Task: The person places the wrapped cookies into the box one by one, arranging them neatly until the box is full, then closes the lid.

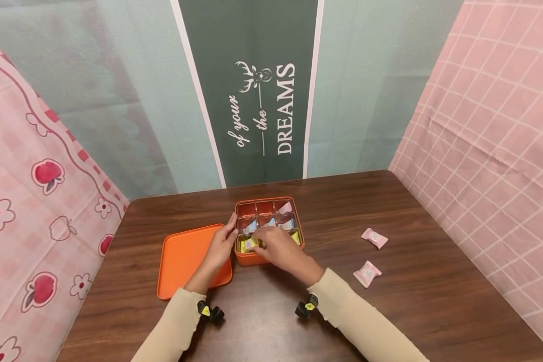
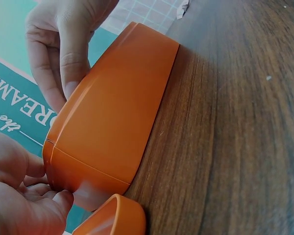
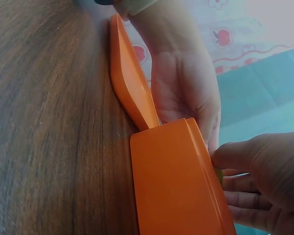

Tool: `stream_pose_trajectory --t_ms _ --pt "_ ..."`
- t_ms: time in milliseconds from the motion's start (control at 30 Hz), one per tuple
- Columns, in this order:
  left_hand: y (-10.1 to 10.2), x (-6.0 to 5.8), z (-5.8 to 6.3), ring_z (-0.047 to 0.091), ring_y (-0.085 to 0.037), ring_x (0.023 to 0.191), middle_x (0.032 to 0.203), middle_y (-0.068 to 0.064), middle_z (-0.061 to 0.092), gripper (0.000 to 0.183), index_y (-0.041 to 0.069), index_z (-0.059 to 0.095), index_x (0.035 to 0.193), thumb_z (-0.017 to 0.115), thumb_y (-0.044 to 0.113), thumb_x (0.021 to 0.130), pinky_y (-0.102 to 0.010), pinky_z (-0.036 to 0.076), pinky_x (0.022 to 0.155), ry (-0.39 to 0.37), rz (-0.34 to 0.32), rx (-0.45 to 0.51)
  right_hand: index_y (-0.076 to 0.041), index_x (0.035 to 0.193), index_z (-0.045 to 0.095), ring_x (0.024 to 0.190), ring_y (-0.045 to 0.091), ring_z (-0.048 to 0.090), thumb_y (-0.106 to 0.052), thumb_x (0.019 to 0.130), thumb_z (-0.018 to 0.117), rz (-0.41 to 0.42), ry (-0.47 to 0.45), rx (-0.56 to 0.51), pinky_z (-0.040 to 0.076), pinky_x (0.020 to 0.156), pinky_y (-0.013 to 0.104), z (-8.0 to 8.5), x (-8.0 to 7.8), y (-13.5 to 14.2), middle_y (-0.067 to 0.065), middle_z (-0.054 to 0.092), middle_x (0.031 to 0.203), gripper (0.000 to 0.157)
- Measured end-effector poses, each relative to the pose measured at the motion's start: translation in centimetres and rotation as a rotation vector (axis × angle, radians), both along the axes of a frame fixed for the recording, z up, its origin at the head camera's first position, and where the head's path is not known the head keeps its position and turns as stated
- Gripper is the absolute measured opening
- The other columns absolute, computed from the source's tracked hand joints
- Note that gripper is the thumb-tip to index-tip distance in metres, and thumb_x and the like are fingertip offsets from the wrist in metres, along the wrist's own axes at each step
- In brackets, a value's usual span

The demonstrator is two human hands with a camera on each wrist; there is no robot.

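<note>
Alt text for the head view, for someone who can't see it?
A person's right hand is at a yellow candy in a divided orange box of wrapped candies; the left hand touches the box's left side. On the wooden table, an orange lid lies left, two pink candies right.

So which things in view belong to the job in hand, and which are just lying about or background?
Likely part of the job:
compartmented orange box
yellow-wrapped candies and blue-wrapped candies inside it
pink-wrapped candy inside it
two loose pink-wrapped candies
orange lid

Apparently just surroundings:
wood-grain table
DREAMS-lettered backdrop
apple-print cloth
pink grid-patterned cloth
</note>
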State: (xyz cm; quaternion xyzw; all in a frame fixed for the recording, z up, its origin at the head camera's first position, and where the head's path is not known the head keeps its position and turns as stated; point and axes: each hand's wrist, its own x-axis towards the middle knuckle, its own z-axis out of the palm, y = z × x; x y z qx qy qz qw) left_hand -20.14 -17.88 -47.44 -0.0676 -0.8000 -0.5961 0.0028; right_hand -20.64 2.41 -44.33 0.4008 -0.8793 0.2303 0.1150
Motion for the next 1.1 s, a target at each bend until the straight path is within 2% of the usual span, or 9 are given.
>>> stream_pose_trajectory --t_ms 200,467,600,700,833,1100 --pt "0.00 -0.24 -0.19 0.013 -0.034 0.153 0.165 -0.020 0.017 0.051 -0.009 0.025 0.155 0.040 -0.004 0.106 -0.053 0.013 0.122 0.004 -0.010 0.015 -0.009 0.094 0.077 0.073 0.011 0.066 -0.021 0.087 0.083 0.005 -0.003 -0.017 0.057 0.069 0.028 -0.17 0.02 -0.05 0.000 0.074 0.086 0.015" --pt "0.05 0.01 0.02 0.018 -0.029 0.153 0.166 -0.013 0.022 0.051 -0.004 0.030 0.156 0.043 0.000 0.107 -0.050 0.018 0.122 0.006 0.007 -0.003 -0.009 0.098 0.078 0.079 0.012 0.070 -0.023 0.089 0.081 -0.006 -0.026 0.005 0.059 0.074 0.029 -0.06 0.11 -0.05 0.000 0.076 0.091 0.018" --pt "0.04 -0.04 -0.03 0.015 -0.032 0.153 0.166 -0.017 0.019 0.051 -0.006 0.027 0.156 0.041 -0.003 0.107 -0.053 0.015 0.122 -0.005 0.002 0.008 -0.009 0.100 0.078 0.082 0.012 0.070 -0.023 0.090 0.080 -0.004 -0.047 0.010 0.059 0.076 0.030 -0.08 0.14 -0.09 0.000 0.076 0.093 0.017" --pt "0.10 -0.10 0.00 0.014 -0.034 0.153 0.165 -0.019 0.019 0.051 -0.007 0.027 0.155 0.040 -0.005 0.106 -0.054 0.014 0.122 -0.014 0.004 0.010 -0.010 0.097 0.077 0.078 0.010 0.068 -0.022 0.090 0.079 0.004 -0.061 0.010 0.058 0.073 0.029 -0.05 0.13 -0.08 -0.002 0.075 0.089 0.014" --pt "0.12 0.01 0.00 0.016 -0.029 0.153 0.166 -0.016 0.021 0.051 -0.004 0.029 0.156 0.042 -0.002 0.107 -0.051 0.016 0.122 -0.009 0.013 -0.012 -0.011 0.092 0.077 0.071 0.009 0.064 -0.022 0.092 0.078 0.011 -0.062 0.029 0.056 0.069 0.028 -0.13 0.12 -0.10 -0.004 0.072 0.084 0.011" --pt "0.04 0.08 -0.09 0.017 -0.028 0.154 0.166 -0.014 0.021 0.051 -0.002 0.029 0.157 0.042 0.002 0.108 -0.050 0.016 0.122 0.006 0.009 -0.013 -0.008 0.098 0.082 0.088 0.018 0.074 -0.020 0.093 0.076 0.017 -0.068 0.064 0.060 0.082 0.035 0.00 0.11 -0.09 0.005 0.077 0.105 0.014"
